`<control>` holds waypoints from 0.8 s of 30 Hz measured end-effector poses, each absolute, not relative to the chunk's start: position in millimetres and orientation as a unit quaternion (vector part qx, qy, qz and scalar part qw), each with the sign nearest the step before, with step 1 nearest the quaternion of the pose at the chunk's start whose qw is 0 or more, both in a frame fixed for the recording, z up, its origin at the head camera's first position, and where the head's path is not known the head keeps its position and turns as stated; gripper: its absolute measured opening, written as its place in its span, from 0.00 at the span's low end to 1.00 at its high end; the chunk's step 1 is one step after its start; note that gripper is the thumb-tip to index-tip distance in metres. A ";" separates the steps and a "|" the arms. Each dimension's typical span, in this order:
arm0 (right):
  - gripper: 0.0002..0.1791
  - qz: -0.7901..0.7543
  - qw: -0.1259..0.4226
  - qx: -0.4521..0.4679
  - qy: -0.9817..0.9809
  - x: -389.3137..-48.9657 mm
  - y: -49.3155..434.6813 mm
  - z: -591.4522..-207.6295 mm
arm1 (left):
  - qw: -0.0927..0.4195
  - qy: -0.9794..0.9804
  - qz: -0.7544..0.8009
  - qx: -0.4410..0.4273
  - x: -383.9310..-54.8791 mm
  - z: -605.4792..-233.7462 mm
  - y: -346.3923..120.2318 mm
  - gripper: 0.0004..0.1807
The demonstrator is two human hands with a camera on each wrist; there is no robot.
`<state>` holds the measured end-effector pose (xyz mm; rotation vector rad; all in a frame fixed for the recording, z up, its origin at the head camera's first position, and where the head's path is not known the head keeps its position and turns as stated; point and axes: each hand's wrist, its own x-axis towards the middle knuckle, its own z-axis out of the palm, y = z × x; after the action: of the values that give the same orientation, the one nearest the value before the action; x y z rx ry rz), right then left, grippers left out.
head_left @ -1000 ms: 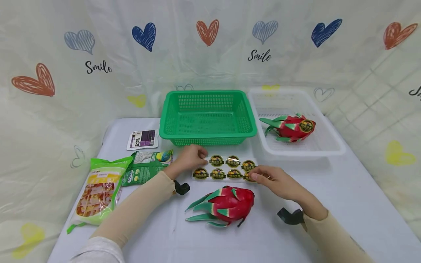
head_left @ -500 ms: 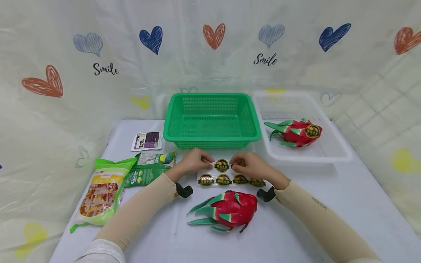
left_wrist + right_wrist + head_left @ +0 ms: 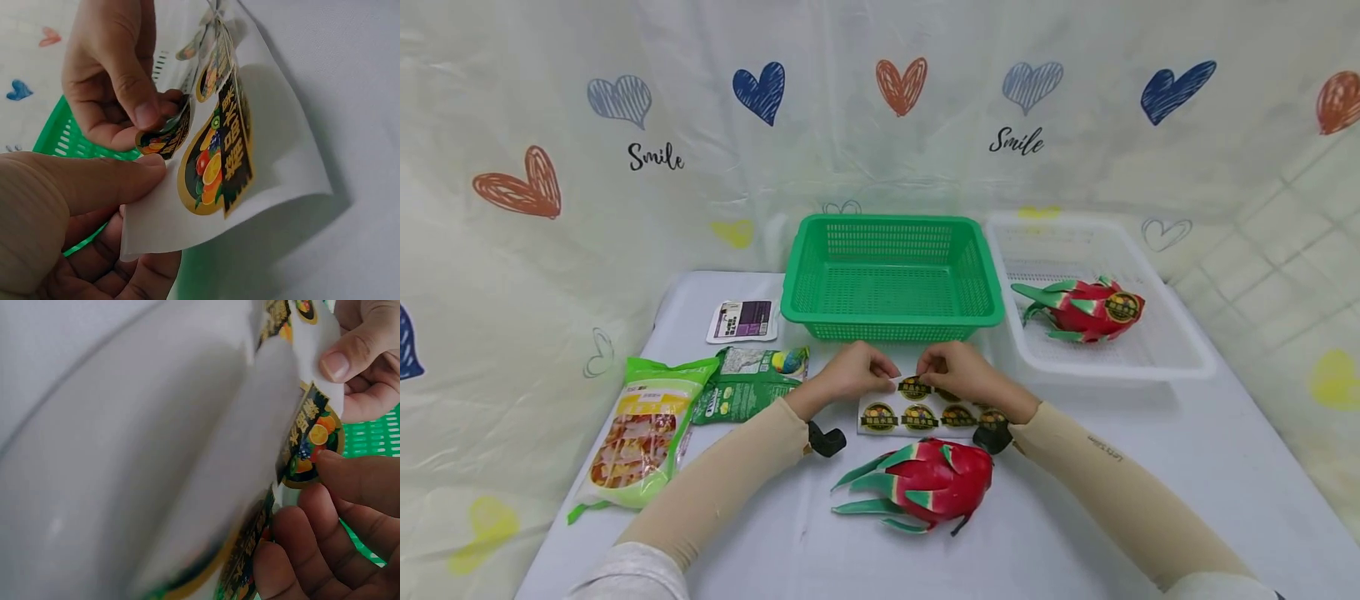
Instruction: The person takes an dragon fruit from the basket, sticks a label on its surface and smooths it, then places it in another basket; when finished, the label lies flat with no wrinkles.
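Observation:
Between my hands is a sheet of round black-and-gold fruit stickers (image 3: 887, 398), its upper edge raised off the table. My left hand (image 3: 853, 373) grips the sheet's upper left corner, thumb on top and fingers beneath, as the left wrist view shows. With thumb and fingers my right hand (image 3: 958, 372) pinches one sticker (image 3: 319, 434) in the upper row; that sticker lifts partly away from the backing (image 3: 162, 228). Closer to me than the sheet lies a red dragon fruit (image 3: 943, 483) with green-tipped leaves, touched by neither hand.
A green basket (image 3: 895, 319) stands behind the hands. To its right a white basket (image 3: 1120, 371) holds another dragon fruit (image 3: 1078, 310) bearing a sticker. At left lie a green-and-yellow food bag (image 3: 636, 442), a dark green packet (image 3: 748, 396) and a small purple-and-white packet (image 3: 742, 321).
My right hand has moved left from the sheet's right end to a sticker in the upper row and pinched it. My left hand has taken hold of the sheet's corner and lifted it.

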<state>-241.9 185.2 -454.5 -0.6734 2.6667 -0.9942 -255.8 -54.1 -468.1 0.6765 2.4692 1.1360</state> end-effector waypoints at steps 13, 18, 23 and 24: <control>0.03 -0.340 0.083 -0.234 0.907 -235.8 190.5 -451.0 | 0.149 0.877 0.392 0.234 -255.1 -468.3 -52.5 0.10; 0.03 -0.349 0.079 -0.250 0.899 -227.1 193.1 -443.8 | 0.125 0.889 0.369 0.241 -254.3 -469.5 -52.3 0.11; 0.03 -0.371 0.082 -0.246 0.892 -217.9 198.5 -428.6 | 0.072 0.906 0.330 0.255 -251.4 -465.8 -50.5 0.10; 0.02 -0.375 0.085 -0.242 0.891 -215.9 200.1 -424.8 | 0.063 0.907 0.326 0.259 -249.9 -463.3 -49.7 0.09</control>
<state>-215.9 200.1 -424.8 -0.7203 2.6577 -1.1177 -249.9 -49.7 -463.3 0.7819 2.7417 0.9840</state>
